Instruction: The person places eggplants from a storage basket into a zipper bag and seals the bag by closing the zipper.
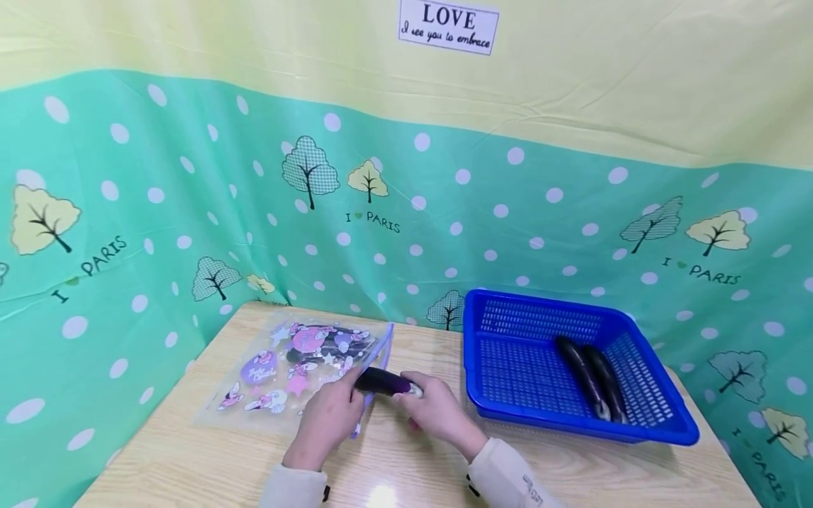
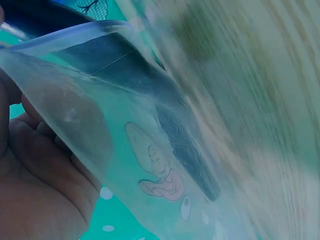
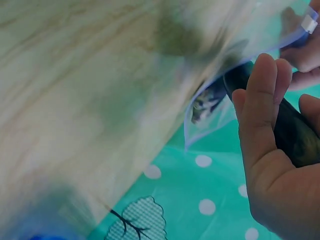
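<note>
A dark purple eggplant [image 1: 384,382] is gripped near its pale stem end by my right hand [image 1: 435,409], its other end at the mouth of a clear zip bag [image 1: 254,416]. The bag lies flat on the table, printed with pink and purple cartoon figures. My left hand [image 1: 327,416] holds the bag's open edge between thumb and fingers. Dark eggplant [image 2: 130,65] shows through the plastic in the left wrist view. In the right wrist view, the fingers [image 3: 260,95] of my right hand lie along the held eggplant [image 3: 295,135].
On the right of the wooden table [image 1: 419,487] stands a blue plastic basket [image 1: 546,419]. Two eggplants [image 1: 581,374] lie side by side in its right part. A green and yellow printed curtain [image 1: 381,275] hangs behind the table and along its sides.
</note>
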A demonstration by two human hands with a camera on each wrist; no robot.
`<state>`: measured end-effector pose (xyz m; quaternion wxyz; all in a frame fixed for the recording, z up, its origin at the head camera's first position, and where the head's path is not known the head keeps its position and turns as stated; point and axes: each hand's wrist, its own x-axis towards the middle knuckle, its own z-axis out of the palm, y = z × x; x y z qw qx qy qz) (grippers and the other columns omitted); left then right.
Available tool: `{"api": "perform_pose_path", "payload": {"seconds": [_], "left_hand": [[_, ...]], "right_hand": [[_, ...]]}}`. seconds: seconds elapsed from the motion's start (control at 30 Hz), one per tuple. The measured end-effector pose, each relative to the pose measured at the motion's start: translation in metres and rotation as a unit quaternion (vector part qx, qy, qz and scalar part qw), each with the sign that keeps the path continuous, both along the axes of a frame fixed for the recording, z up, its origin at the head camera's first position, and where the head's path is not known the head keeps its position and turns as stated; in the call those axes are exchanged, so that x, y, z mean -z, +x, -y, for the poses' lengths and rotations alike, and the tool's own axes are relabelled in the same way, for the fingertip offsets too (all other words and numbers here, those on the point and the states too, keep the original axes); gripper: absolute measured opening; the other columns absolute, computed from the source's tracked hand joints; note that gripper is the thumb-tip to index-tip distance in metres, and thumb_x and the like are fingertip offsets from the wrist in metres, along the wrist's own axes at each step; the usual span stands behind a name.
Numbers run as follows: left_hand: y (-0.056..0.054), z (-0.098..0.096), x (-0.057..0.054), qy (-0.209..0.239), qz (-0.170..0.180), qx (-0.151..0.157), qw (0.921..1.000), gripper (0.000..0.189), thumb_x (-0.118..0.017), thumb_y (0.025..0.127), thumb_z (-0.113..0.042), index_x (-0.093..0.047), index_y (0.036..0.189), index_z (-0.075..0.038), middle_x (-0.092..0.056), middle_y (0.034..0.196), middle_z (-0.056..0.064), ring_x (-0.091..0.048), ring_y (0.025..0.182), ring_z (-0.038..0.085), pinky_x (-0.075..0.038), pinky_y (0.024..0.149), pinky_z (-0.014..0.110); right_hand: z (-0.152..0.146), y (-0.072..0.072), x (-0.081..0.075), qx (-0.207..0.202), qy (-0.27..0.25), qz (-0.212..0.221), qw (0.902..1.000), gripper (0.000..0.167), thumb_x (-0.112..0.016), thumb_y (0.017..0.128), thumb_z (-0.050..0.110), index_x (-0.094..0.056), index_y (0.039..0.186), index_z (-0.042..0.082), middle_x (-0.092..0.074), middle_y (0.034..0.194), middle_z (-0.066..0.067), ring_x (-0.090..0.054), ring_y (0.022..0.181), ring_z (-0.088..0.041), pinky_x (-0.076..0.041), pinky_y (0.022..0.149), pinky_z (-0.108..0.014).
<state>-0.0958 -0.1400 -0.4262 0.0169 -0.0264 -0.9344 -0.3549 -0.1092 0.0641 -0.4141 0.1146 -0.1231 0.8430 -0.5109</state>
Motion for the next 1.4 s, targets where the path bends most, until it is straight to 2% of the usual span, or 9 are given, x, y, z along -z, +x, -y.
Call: {"api": "perform_pose_path", "payload": {"seconds": [0.1,0.33,0.47,0.6,0.7,0.97,1.13,1.3,1.4], "left_hand": [[0.000,-0.001,0.000,-0.001,0.009,0.001,1.0000,0.055,-0.053,0.096,-0.014,-0.048,0.151,-0.009,-0.055,0.066,-0.001,-0.047,0.046,0.015,-0.041,0.044,0.033],[0.000,-0.002,-0.002,-0.008,0.001,0.007,0.9999,0.054,-0.054,0.095,-0.014,-0.051,0.148,-0.005,-0.061,0.074,0.004,-0.045,0.048,0.016,-0.039,0.046,0.033],[-0.001,-0.003,-0.002,-0.017,-0.002,0.008,0.9998,0.053,-0.054,0.095,-0.015,-0.051,0.147,-0.004,-0.058,0.071,0.002,-0.045,0.048,0.016,-0.039,0.047,0.033],[-0.001,-0.003,-0.002,-0.023,-0.008,0.010,0.9996,0.052,-0.054,0.096,-0.015,-0.052,0.147,-0.004,-0.052,0.066,-0.001,-0.044,0.049,0.015,-0.039,0.048,0.033],[-0.001,-0.003,-0.002,-0.023,-0.009,0.011,0.9996,0.052,-0.054,0.096,-0.014,-0.052,0.147,-0.004,-0.049,0.063,-0.001,-0.043,0.049,0.016,-0.038,0.048,0.033],[0.001,-0.002,-0.002,-0.020,-0.007,0.008,0.9998,0.052,-0.054,0.095,-0.013,-0.053,0.147,-0.005,-0.044,0.056,-0.001,-0.042,0.045,0.015,-0.037,0.045,0.033],[0.001,-0.001,-0.001,-0.015,-0.006,0.012,0.9998,0.052,-0.053,0.095,-0.012,-0.053,0.147,-0.005,-0.044,0.055,-0.002,-0.042,0.045,0.014,-0.037,0.044,0.033],[0.001,0.000,-0.001,-0.019,-0.012,0.011,0.9997,0.052,-0.053,0.095,-0.012,-0.053,0.146,-0.005,-0.043,0.055,-0.001,-0.040,0.045,0.014,-0.036,0.045,0.034],[0.000,0.000,-0.002,-0.019,-0.012,0.010,0.9997,0.052,-0.053,0.095,-0.012,-0.053,0.146,-0.005,-0.042,0.054,-0.001,-0.040,0.045,0.014,-0.036,0.046,0.034]], "right_hand": [[0.006,-0.005,0.005,-0.002,-0.003,0.010,0.9999,0.058,-0.072,0.093,0.022,-0.054,0.142,-0.002,-0.067,0.097,-0.014,-0.066,0.057,-0.027,-0.053,0.050,-0.033],[0.019,-0.015,0.014,-0.001,-0.022,0.017,0.9996,0.051,-0.073,0.092,0.019,-0.060,0.137,0.000,-0.067,0.103,-0.015,-0.065,0.055,-0.025,-0.053,0.052,-0.034],[0.027,-0.022,0.018,0.001,-0.039,0.028,0.9989,0.054,-0.074,0.091,0.017,-0.057,0.140,-0.001,-0.066,0.102,-0.016,-0.065,0.055,-0.024,-0.055,0.053,-0.036],[0.032,-0.028,0.020,0.002,-0.050,0.042,0.9979,0.058,-0.073,0.091,0.016,-0.053,0.142,-0.002,-0.066,0.095,-0.015,-0.064,0.053,-0.023,-0.056,0.052,-0.037],[0.035,-0.034,0.023,-0.001,-0.048,0.041,0.9980,0.054,-0.073,0.091,0.015,-0.055,0.139,-0.002,-0.067,0.087,-0.013,-0.062,0.050,-0.023,-0.055,0.049,-0.036],[0.047,-0.046,0.027,0.009,-0.009,0.044,0.9990,0.027,-0.071,0.093,0.017,-0.058,0.115,0.010,-0.065,0.067,-0.010,-0.057,0.043,-0.016,-0.051,0.044,-0.031],[0.053,-0.053,0.031,0.006,-0.012,0.045,0.9989,0.028,-0.070,0.093,0.015,-0.061,0.119,0.012,-0.062,0.061,-0.013,-0.054,0.039,-0.015,-0.047,0.038,-0.029],[0.060,-0.063,0.035,0.005,0.029,-0.002,0.9996,0.038,-0.070,0.091,0.021,-0.067,0.128,0.011,-0.070,0.087,-0.010,-0.053,0.043,-0.012,-0.045,0.039,-0.027],[0.065,-0.068,0.036,0.011,0.060,-0.027,0.9978,0.040,-0.072,0.089,0.022,-0.068,0.126,0.006,-0.070,0.105,-0.008,-0.058,0.059,-0.013,-0.051,0.052,-0.029]]}}
